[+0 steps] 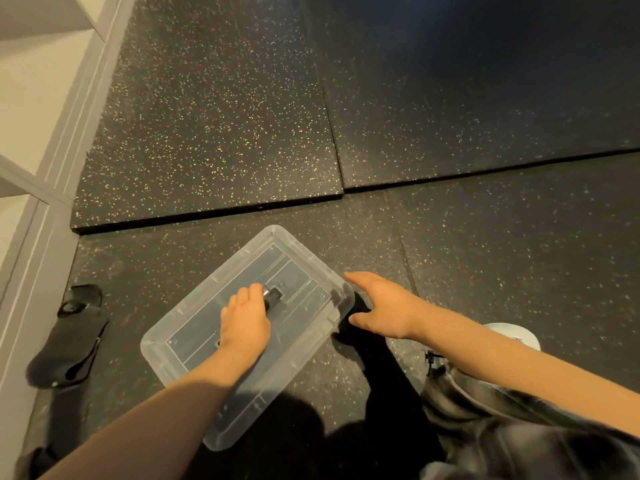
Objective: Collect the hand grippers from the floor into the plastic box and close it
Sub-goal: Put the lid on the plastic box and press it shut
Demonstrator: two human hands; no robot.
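The clear plastic box (194, 327) stands on the dark speckled floor with its lid (298, 271) lying on top. My left hand (244, 318) reaches over the lid, fingers curled round a black bar (273, 296) at the lid's centre. My right hand (379, 306) is spread with straight fingers just beside the box's right corner, thumb towards me, and holds nothing. A dark shape under that hand may be shadow. I cannot make out what is inside the box through the lid.
The raised edge of a thick rubber mat (207, 213) runs just beyond the box. Black fabric items (67, 348) lie at the left by a white shelf unit (31, 237). My shoe (516, 336) and trouser leg (485, 410) are at the lower right.
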